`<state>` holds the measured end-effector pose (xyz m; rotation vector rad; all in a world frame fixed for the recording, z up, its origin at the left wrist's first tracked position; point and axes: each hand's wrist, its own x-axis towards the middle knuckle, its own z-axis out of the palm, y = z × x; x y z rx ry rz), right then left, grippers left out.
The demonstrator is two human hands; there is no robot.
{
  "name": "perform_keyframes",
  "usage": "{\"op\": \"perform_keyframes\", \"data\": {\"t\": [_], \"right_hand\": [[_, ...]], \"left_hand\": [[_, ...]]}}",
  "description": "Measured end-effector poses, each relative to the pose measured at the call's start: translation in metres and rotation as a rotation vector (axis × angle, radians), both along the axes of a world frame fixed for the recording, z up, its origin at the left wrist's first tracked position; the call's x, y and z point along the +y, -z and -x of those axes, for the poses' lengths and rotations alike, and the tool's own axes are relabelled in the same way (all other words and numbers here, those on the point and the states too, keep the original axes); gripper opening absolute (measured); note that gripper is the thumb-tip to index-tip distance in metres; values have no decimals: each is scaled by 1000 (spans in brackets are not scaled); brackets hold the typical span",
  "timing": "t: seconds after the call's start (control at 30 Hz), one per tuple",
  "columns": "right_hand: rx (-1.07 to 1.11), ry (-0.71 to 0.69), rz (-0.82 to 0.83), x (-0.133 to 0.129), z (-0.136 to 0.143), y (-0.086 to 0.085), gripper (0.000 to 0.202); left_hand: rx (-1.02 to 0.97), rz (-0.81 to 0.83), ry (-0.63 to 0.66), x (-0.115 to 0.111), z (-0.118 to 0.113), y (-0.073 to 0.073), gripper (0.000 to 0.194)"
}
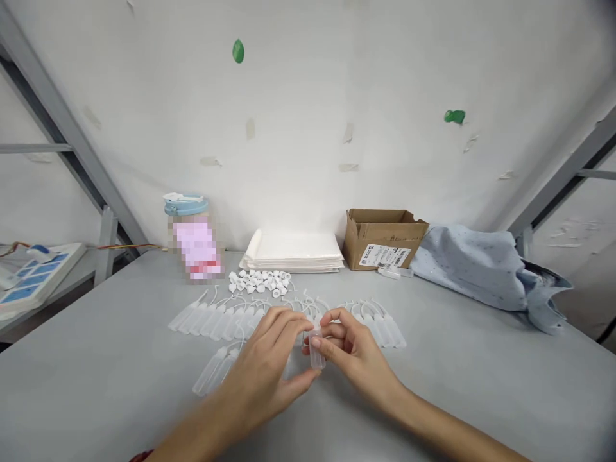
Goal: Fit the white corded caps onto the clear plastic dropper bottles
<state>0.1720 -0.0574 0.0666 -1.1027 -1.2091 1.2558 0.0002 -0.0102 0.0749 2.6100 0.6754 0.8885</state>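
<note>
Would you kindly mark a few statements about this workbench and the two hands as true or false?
1. Both hands, the left hand and the right hand, hold one small clear tube. True.
2. The cardboard box stands left of the jar. False: it stands right of the jar, beyond the stack of white sheets.
3. White caps lie heaped behind the row of tubes. True.
4. The blue cloth covers the tubes. False: it lies apart, at the right.
</note>
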Motion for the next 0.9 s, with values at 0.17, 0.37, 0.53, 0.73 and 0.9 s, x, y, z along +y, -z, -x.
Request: {"op": "perform_keyframes", "data": {"t": [0.17, 0.37, 0.53, 0.73, 0.9], "right_hand": [[-23, -37, 23, 2, 1, 0, 28], [-231, -87, 138, -1, 4, -1, 27], [-367, -177, 190, -2, 5, 5, 20], [-515, -166, 203, -2, 9, 9, 15], [-683, -150, 125, -5, 12, 5, 22]], "left_hand": [[25, 148, -23, -4, 3, -5, 47], [173, 252, 49, -4, 13, -13, 41], [303, 282, 103, 1, 20, -13, 41], [337, 314, 98, 3, 23, -8, 41], [327, 313, 85, 0, 24, -6, 36]]}}
